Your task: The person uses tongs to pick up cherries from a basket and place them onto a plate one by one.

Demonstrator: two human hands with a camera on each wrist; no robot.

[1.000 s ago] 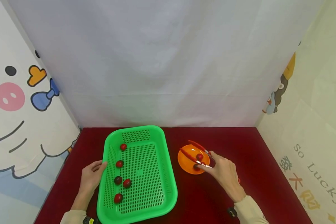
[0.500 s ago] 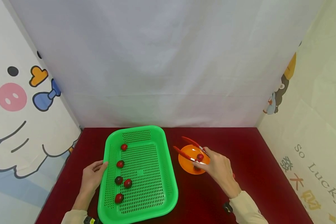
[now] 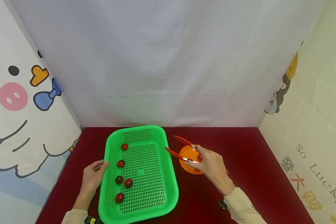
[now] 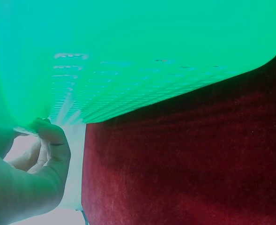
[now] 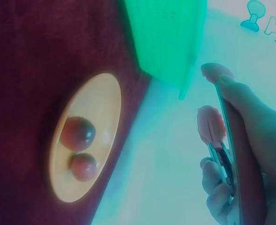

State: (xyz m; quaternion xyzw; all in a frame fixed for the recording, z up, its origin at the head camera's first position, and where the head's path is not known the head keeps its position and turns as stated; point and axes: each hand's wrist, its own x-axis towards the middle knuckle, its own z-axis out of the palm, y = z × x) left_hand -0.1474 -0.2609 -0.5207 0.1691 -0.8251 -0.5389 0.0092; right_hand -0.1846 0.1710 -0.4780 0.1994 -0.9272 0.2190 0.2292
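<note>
My left hand (image 3: 91, 177) grips the left rim of a green perforated basket (image 3: 171, 183); the left wrist view shows the fingers (image 4: 53, 136) curled at its edge. Several round dark-red fruits like cherry tomatoes (image 3: 119, 198) lie in the basket, mostly along its left side. My right hand (image 3: 212, 165) holds red-tipped metal tongs (image 3: 182, 157) over a small orange plate (image 3: 187, 151). The tongs' arms are spread, nothing between the tips, and the nearer tip overlaps the basket's right rim in the head view. Two more fruits (image 5: 84, 167) sit on the plate in the right wrist view.
A dark red cloth (image 3: 229, 140) covers the table. White hanging sheets (image 3: 168, 77) stand behind it and at both sides, printed with cartoon figures on the left (image 3: 12, 96) and right.
My right hand has moved left with the spread tongs, from over the plate toward the basket's right rim. My left hand and the basket keep almost the same place.
</note>
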